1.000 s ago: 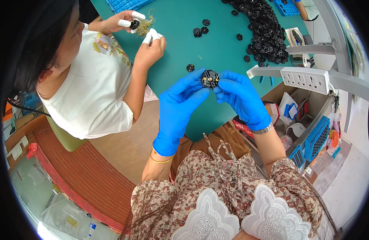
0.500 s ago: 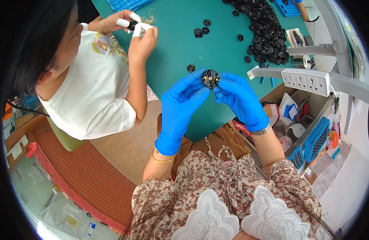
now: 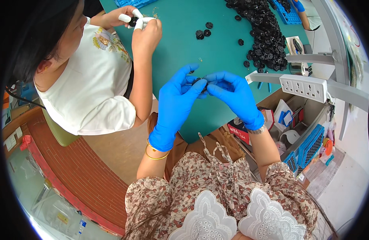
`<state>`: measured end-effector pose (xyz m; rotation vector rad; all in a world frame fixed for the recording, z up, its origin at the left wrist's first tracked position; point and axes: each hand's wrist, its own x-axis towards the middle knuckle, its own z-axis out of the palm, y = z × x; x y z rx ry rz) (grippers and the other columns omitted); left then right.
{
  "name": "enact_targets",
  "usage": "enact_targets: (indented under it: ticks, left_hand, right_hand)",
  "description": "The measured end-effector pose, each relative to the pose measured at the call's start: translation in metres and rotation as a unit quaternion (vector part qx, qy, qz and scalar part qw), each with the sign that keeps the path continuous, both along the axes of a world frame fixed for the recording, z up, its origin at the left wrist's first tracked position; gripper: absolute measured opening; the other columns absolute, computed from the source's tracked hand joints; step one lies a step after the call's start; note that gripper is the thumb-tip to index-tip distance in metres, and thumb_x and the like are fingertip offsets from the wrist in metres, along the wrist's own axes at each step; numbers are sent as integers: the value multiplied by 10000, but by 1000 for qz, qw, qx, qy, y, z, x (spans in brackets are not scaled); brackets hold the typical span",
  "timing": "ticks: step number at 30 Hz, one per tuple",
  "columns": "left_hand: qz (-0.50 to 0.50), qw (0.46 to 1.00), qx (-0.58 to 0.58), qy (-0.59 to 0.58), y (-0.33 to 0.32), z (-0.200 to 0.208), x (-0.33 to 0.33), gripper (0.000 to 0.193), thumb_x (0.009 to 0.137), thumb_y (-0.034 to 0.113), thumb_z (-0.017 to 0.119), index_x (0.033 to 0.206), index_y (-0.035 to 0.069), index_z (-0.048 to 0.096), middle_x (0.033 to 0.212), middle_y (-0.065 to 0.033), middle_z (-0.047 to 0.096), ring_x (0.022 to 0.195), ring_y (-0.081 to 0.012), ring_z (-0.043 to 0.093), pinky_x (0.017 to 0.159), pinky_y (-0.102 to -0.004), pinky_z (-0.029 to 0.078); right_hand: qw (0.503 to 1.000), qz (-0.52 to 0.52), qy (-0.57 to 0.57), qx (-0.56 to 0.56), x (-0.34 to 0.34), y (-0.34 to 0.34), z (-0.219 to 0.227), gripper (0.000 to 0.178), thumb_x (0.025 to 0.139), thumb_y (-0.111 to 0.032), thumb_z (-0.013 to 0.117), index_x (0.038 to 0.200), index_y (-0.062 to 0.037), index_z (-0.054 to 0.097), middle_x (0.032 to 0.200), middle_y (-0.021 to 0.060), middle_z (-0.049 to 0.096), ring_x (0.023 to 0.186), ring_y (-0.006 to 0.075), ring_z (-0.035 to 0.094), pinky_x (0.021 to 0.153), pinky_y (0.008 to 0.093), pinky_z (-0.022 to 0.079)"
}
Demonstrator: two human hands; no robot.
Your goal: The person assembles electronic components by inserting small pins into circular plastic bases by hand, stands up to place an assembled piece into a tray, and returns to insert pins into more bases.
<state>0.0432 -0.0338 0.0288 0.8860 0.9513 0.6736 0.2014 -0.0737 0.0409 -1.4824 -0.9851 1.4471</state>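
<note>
Both my hands wear blue gloves and meet over the green table. My left hand (image 3: 173,102) is closed round the edge of a round black part (image 3: 204,89), thumb on the near side. From the other side the fingertips of my right hand (image 3: 234,94) pinch at the same part. The gloved fingers cover most of it, so its face and any small piece on it are hidden. Just behind my left fingertips, another black part (image 3: 191,72) lies mostly covered. A tiny thin metal piece (image 3: 200,59) rests on the table beyond my hands.
On the left, a co-worker's white-tipped hands (image 3: 142,26) hold a black part (image 3: 133,21). A large heap of black parts (image 3: 268,44) covers the table's far right, near a blue tray (image 3: 289,16). A white power strip (image 3: 303,88) on a metal bar stands right of my hands.
The round black part has tilted from facing up to mostly hidden among my fingers. My right hand has shifted left and closed in on it. The co-worker's hands moved slightly.
</note>
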Motion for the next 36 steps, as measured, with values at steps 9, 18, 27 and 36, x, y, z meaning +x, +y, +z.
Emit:
enact_targets:
  ticks: [9, 18, 27, 36]
  left_hand:
    - [39, 982, -114, -148, -4, -1, -11, 269, 856, 32, 514, 1107, -63, 531, 1044, -135, 594, 925, -181, 602, 815, -274, 510]
    - [55, 976, -122, -174, -4, -2, -12, 308, 870, 58, 500, 1156, -58, 514, 1068, -136, 590, 933, -177, 601, 810, -271, 514]
    - [58, 986, -113, -110, 8, -24, -7, 292, 853, 57, 535, 1133, -24, 553, 1044, -101, 603, 877, -134, 598, 756, -220, 500]
    - [112, 964, -180, -162, 33, -79, 8, 264, 829, 41, 555, 1084, -28, 557, 957, -85, 600, 875, -150, 588, 796, -243, 492]
  right_hand:
    - [995, -63, 67, -46, -2, -2, -3, 156, 839, -83, 595, 965, 9, 599, 819, 48, 632, 727, 63, 576, 649, 193, 475]
    - [996, -72, 51, -32, -5, -2, -4, 141, 835, -78, 601, 946, 10, 597, 816, 51, 635, 714, 68, 584, 625, 193, 477]
    - [997, -60, 33, -42, -9, 13, -28, 137, 836, -83, 599, 936, 11, 597, 821, 51, 636, 719, 61, 583, 624, 189, 474]
    - [1000, -24, 0, -19, 12, 36, -81, 180, 826, -118, 610, 953, 9, 617, 804, 33, 627, 711, 65, 569, 647, 201, 466]
